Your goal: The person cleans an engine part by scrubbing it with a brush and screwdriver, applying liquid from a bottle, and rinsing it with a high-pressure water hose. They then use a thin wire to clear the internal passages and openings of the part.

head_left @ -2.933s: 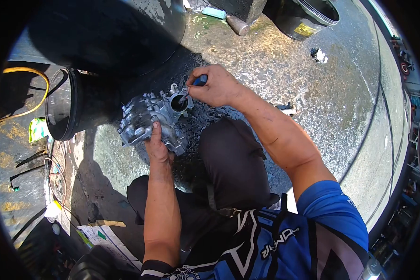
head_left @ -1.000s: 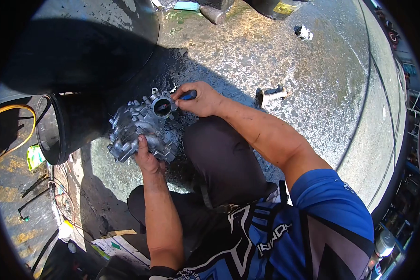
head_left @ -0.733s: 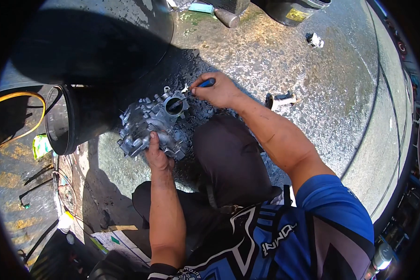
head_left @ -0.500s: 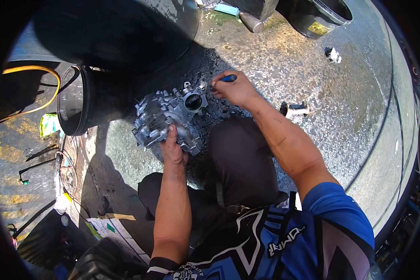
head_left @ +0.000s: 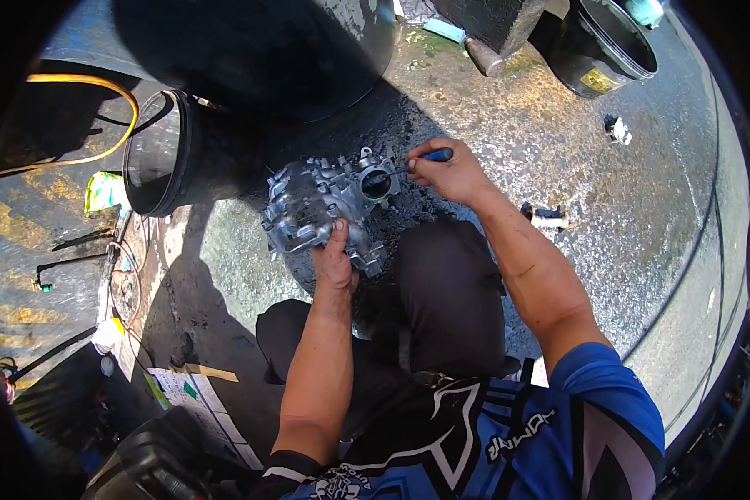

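Note:
A grey cast-metal engine part (head_left: 296, 200) with ribs, ports and a round bore (head_left: 376, 184) at its right end is tilted above the floor in front of my knees. My left hand (head_left: 335, 262) grips its near edge, thumb on top and fingers hidden underneath. To the right of the bore, my right hand (head_left: 448, 173) is closed around a blue-handled tool (head_left: 437, 155). The tip of this tool is too small and dark to make out, close to the casting's right edge.
A large dark drum (head_left: 258, 58) stands behind the casting, with a black bucket (head_left: 179, 158) lying at its left. Another black bucket (head_left: 608, 50) stands at the back right. Small parts (head_left: 548, 218) lie on the wet floor. A yellow hose (head_left: 83, 79) curves at the left.
The whole view has shifted, so the surroundings appear farther right. Both hands keep their grips, and the casting stays in nearly the same pose.

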Demonstrator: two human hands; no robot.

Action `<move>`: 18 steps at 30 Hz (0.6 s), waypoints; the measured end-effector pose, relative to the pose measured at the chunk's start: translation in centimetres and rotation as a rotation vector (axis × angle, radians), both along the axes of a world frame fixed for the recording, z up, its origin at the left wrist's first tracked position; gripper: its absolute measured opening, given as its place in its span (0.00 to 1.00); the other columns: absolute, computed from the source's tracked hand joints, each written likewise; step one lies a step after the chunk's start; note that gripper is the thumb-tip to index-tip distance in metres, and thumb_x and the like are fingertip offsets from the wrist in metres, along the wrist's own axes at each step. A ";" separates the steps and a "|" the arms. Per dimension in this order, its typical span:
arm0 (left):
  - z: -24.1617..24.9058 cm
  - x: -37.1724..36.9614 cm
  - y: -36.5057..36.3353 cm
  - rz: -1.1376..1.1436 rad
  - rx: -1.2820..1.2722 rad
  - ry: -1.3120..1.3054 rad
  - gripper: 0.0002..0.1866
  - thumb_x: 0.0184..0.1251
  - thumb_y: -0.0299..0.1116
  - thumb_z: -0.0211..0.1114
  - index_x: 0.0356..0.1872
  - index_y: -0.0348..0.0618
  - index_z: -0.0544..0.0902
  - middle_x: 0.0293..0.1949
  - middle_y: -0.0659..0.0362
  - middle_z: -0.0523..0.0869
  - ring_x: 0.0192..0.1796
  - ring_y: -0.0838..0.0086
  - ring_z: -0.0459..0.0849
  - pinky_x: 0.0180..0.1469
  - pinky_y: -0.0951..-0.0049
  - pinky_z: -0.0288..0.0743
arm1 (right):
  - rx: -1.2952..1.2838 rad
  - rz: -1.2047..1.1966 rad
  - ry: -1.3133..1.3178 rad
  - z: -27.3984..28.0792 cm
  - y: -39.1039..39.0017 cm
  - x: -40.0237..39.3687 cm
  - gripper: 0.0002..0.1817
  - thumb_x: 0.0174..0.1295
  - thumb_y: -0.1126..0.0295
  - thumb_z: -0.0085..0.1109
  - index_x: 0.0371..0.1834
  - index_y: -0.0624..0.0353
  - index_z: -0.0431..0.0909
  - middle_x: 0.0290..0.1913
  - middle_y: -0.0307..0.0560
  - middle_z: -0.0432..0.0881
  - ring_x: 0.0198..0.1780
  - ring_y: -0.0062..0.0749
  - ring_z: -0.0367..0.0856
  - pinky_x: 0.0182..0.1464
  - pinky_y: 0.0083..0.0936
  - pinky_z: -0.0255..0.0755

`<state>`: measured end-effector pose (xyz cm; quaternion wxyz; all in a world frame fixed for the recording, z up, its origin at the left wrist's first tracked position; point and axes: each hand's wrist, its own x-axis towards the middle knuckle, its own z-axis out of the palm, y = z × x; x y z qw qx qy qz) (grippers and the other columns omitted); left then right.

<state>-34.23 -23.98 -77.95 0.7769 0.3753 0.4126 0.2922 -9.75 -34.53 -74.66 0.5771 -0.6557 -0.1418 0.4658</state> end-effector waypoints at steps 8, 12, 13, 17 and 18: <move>1.3 0.9 -0.4 0.037 0.009 -0.015 0.26 0.66 0.38 0.73 0.61 0.42 0.76 0.52 0.58 0.83 0.54 0.67 0.81 0.60 0.61 0.74 | 0.029 -0.017 -0.074 0.0 -0.6 -0.2 0.10 0.63 0.72 0.67 0.45 0.64 0.85 0.35 0.42 0.87 0.36 0.21 0.84 0.40 0.20 0.78; 1.4 1.0 -0.9 -0.004 -0.016 -0.008 0.24 0.69 0.41 0.71 0.61 0.42 0.77 0.53 0.57 0.84 0.55 0.65 0.82 0.60 0.60 0.76 | 0.031 -0.013 -0.192 -3.8 0.5 -2.5 0.11 0.62 0.68 0.69 0.44 0.62 0.86 0.33 0.40 0.87 0.32 0.19 0.82 0.36 0.21 0.76; 1.3 1.2 -0.7 -0.003 -0.008 -0.021 0.24 0.69 0.41 0.71 0.61 0.42 0.77 0.53 0.57 0.84 0.55 0.65 0.82 0.60 0.59 0.76 | -0.032 0.056 -0.227 -1.1 0.3 -1.9 0.10 0.61 0.67 0.70 0.42 0.61 0.87 0.31 0.40 0.86 0.31 0.19 0.81 0.35 0.21 0.75; 1.4 1.2 -1.0 0.030 0.031 -0.001 0.24 0.69 0.40 0.70 0.61 0.41 0.77 0.55 0.57 0.84 0.56 0.65 0.83 0.60 0.60 0.76 | -0.046 0.073 -0.340 1.3 -0.3 0.4 0.11 0.57 0.66 0.69 0.40 0.59 0.88 0.27 0.44 0.86 0.30 0.22 0.82 0.37 0.23 0.77; 1.4 1.4 -0.9 0.022 0.034 -0.002 0.24 0.69 0.40 0.70 0.62 0.41 0.77 0.55 0.57 0.84 0.56 0.65 0.83 0.60 0.60 0.76 | -0.088 0.086 -0.373 1.7 0.4 -0.3 0.11 0.58 0.67 0.70 0.40 0.62 0.87 0.29 0.44 0.86 0.31 0.21 0.83 0.38 0.23 0.77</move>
